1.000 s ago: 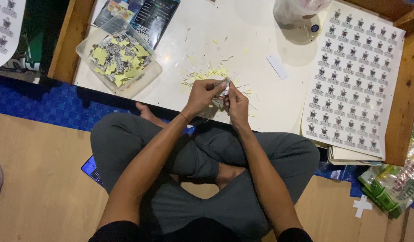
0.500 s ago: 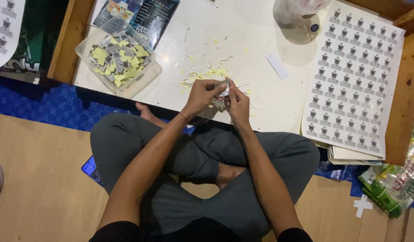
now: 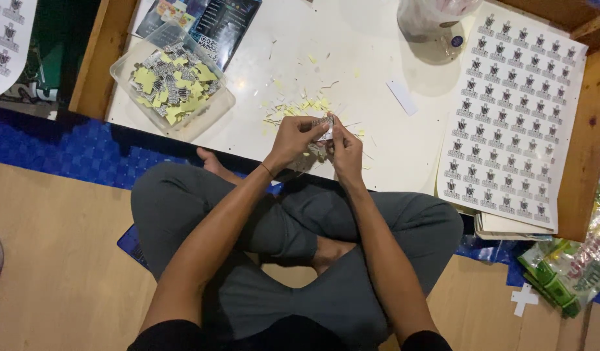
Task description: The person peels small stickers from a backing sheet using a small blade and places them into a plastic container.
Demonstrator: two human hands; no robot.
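Grey trousers and crossed legs are seen nearest the camera, with a low white table (image 3: 404, 156) beyond the knees; all places below are given from that table.

- At its near edge: a small printed sticker (image 3: 324, 123) is pinched between the fingertips of the left hand (image 3: 294, 138) and the right hand (image 3: 345, 148), both closed narrowly on it. The peeling of its backing is judged to be the step in hand; a fine fingertip grip at one corner would be called for next.
- Just beyond the hands: a scatter of pale yellow paper scraps (image 3: 300, 107).
- Left part: a clear plastic tub (image 3: 212, 114) filled with cut stickers and yellow backings.
- Right part: a white sticker sheet (image 3: 508, 117) printed with rows of small dark emblems.
- Off its near right corner, on the floor: a green and clear packet (image 3: 566, 266).
- Far left corner: dark glossy leaflets (image 3: 215, 26).
- Far edge: a clear plastic bag (image 3: 430, 19).
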